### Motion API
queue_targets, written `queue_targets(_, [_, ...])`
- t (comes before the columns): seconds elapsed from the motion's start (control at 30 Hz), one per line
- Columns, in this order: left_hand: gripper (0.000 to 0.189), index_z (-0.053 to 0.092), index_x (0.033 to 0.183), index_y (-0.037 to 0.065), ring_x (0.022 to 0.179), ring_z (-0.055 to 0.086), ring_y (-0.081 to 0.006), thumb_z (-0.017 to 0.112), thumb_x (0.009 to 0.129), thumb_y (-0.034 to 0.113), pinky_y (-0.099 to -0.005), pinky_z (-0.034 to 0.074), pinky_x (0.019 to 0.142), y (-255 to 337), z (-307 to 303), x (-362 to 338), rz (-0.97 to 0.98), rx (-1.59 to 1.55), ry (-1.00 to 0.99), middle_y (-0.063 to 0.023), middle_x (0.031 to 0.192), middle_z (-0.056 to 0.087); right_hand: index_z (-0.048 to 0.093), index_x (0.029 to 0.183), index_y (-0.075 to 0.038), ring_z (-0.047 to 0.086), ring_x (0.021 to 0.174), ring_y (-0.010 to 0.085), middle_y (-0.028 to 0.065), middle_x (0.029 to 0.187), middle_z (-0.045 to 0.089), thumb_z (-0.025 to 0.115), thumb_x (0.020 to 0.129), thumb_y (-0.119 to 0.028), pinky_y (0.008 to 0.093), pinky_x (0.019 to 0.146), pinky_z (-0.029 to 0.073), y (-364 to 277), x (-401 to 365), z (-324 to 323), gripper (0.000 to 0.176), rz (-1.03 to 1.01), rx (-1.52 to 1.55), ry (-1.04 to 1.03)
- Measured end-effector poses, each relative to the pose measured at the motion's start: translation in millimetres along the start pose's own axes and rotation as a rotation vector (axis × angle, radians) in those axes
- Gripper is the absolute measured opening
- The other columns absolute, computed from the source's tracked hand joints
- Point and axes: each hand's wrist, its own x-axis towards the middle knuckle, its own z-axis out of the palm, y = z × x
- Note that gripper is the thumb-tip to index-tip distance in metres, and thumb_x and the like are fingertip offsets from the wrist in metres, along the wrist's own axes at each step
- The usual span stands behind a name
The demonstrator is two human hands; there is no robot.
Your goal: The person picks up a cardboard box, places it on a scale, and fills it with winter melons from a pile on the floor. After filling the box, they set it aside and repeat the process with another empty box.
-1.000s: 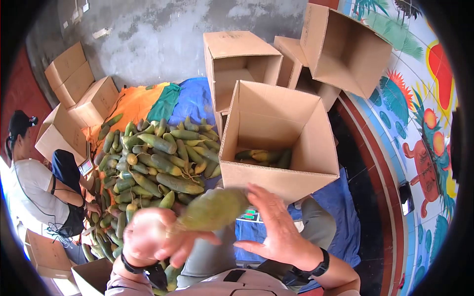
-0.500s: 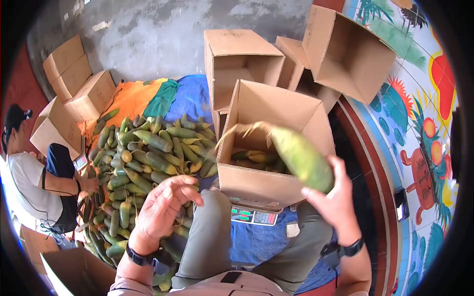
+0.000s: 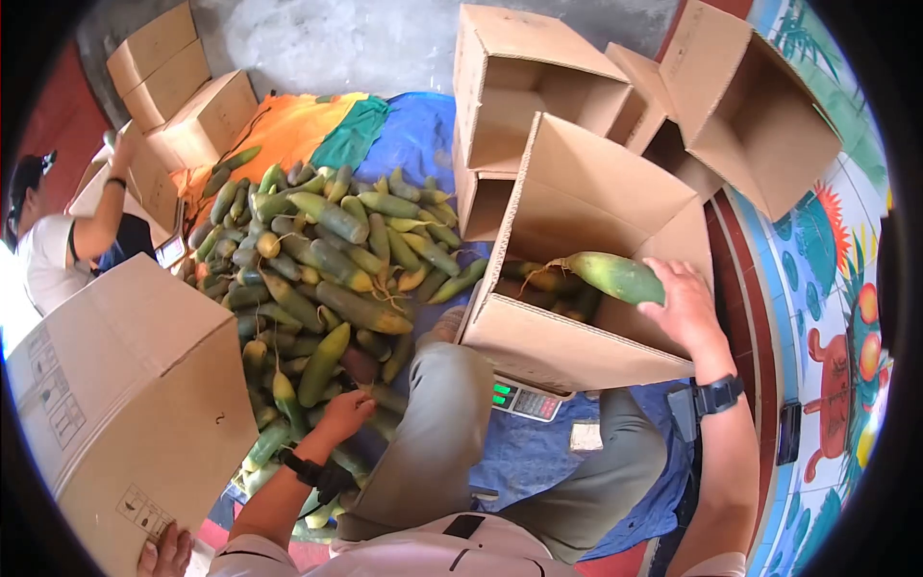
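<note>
My right hand [image 3: 685, 306] grips the thick end of a green radish [image 3: 615, 275], its thin root pointing left, inside the open cardboard box [image 3: 577, 337]. Several more radishes lie at the bottom of this box, partly hidden. The box rests on a digital scale [image 3: 524, 398] in front of me. My left hand [image 3: 346, 413] is low over the near edge of a big radish pile [image 3: 336, 260], fingers curled together. Whether anything is between them cannot be made out.
Another person's hand [image 3: 165, 552] holds a large carton [image 3: 144, 385] at the left. Beyond it a co-worker [image 3: 67, 245] reaches toward a box. Open cartons [image 3: 543, 87] stand at the back and right. A blue tarp [image 3: 519, 471] lies under my legs.
My right hand has lowered the radish into the box. My left hand has dropped toward the pile and its fingers have closed. A large carton has come in at left; the co-worker's arm has risen.
</note>
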Motion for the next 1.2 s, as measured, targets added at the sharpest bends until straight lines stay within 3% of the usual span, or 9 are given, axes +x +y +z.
queue_targets(0.07, [0.022, 0.062, 0.106, 0.000, 0.088, 0.064, -0.0247, 0.057, 0.090, 0.014, -0.0346, 0.050, 0.078, 18.5, 2.1, -9.5, 0.033, 0.163, 0.082, -0.0115, 0.093, 0.067, 0.057, 0.119, -0.006, 0.057, 0.103, 0.0327, 0.0142, 0.112, 0.060, 0.071, 0.076, -0.016, 0.0412, 0.091, 0.045, -1.3, -2.8, -1.8, 0.046, -0.076, 0.010, 0.245])
queue_targets(0.2, [0.030, 0.064, 0.107, 0.007, 0.111, 0.055, -0.0324, 0.066, 0.079, 0.018, -0.0432, 0.043, 0.093, 34.7, 2.2, -8.9, 0.289, 0.614, 0.436, -0.0132, 0.116, 0.060, 0.059, 0.112, -0.001, 0.058, 0.101, 0.0338, 0.0169, 0.106, 0.061, 0.065, 0.082, -0.014, 0.0390, 0.089, 0.046, -31.8, -36.6, -18.1, 0.033, 0.140, 0.488, 0.163])
queue_targets(0.33, [0.042, 0.061, 0.115, 0.010, 0.127, 0.043, -0.0331, 0.072, 0.075, 0.021, -0.0457, 0.033, 0.106, 18.8, 3.7, 13.9, 0.267, 0.541, 0.371, -0.0146, 0.134, 0.049, 0.059, 0.113, -0.001, 0.057, 0.100, 0.0355, 0.0176, 0.107, 0.060, 0.063, 0.084, -0.017, 0.0403, 0.089, 0.045, -57.7, -68.4, -5.3, 0.033, 0.086, 0.462, 0.181])
queue_targets(0.4, [0.051, 0.062, 0.118, 0.013, 0.136, 0.030, -0.0330, 0.075, 0.072, 0.031, -0.0516, 0.023, 0.112, -1.1, -5.7, 40.1, 0.279, 1.427, 0.447, -0.0132, 0.146, 0.035, 0.059, 0.114, -0.002, 0.055, 0.102, 0.0350, 0.0168, 0.109, 0.060, 0.065, 0.082, -0.018, 0.0415, 0.091, 0.044, -64.1, -73.9, -3.1, 0.036, -0.003, 0.270, 0.225])
queue_targets(0.53, [0.059, 0.057, 0.125, 0.017, 0.140, 0.022, -0.0318, 0.071, 0.074, 0.043, -0.0566, 0.014, 0.113, 26.3, -35.0, 57.7, -0.002, 1.508, 0.294, -0.0102, 0.150, 0.029, 0.059, 0.114, -0.002, 0.054, 0.103, 0.0345, 0.0159, 0.110, 0.060, 0.067, 0.080, -0.017, 0.0428, 0.092, 0.043, -59.9, -74.1, -1.2, 0.038, 0.035, 0.298, 0.215])
queue_targets(0.73, [0.078, 0.052, 0.135, 0.020, 0.143, 0.014, -0.0316, 0.063, 0.072, 0.066, -0.0608, 0.010, 0.112, 23.2, -68.0, 47.2, -0.231, 1.056, 0.397, -0.0099, 0.155, 0.019, 0.060, 0.112, -0.003, 0.055, 0.099, 0.0334, 0.0143, 0.108, 0.061, 0.069, 0.078, -0.016, 0.0429, 0.089, 0.043, -59.4, -67.9, 5.3, 0.038, -0.026, 0.232, 0.267])
queue_targets(0.93, [0.078, 0.061, 0.121, 0.008, 0.144, 0.010, -0.0312, 0.063, 0.071, 0.068, -0.0606, 0.007, 0.112, -0.9, -73.1, 38.2, -0.215, 0.956, 0.509, -0.0180, 0.154, 0.019, 0.060, 0.110, -0.003, 0.055, 0.099, 0.0323, 0.0132, 0.107, 0.062, 0.071, 0.075, -0.015, 0.0426, 0.088, 0.043, -61.2, -65.9, 6.6, 0.038, -0.014, 0.205, 0.296])
queue_targets(1.03, [0.076, 0.063, 0.121, 0.013, 0.145, 0.008, -0.0309, 0.065, 0.069, 0.067, -0.0609, 0.004, 0.112, -5.0, -72.9, 37.8, -0.264, 0.994, 0.461, -0.0170, 0.155, 0.015, 0.060, 0.110, -0.003, 0.055, 0.099, 0.0325, 0.0131, 0.107, 0.061, 0.071, 0.075, -0.014, 0.0428, 0.088, 0.043, -61.6, -66.3, 6.7, 0.037, -0.013, 0.214, 0.302])
queue_targets(1.2, [0.067, 0.066, 0.116, 0.020, 0.144, 0.009, -0.0351, 0.072, 0.064, 0.061, -0.0631, 0.007, 0.111, -20.2, -75.5, 22.8, -0.052, 1.026, 0.404, -0.0161, 0.156, 0.012, 0.060, 0.109, -0.003, 0.055, 0.098, 0.0336, 0.0140, 0.107, 0.061, 0.069, 0.077, -0.013, 0.0432, 0.087, 0.043, -64.6, -65.8, 6.6, 0.035, 0.001, 0.205, 0.281])
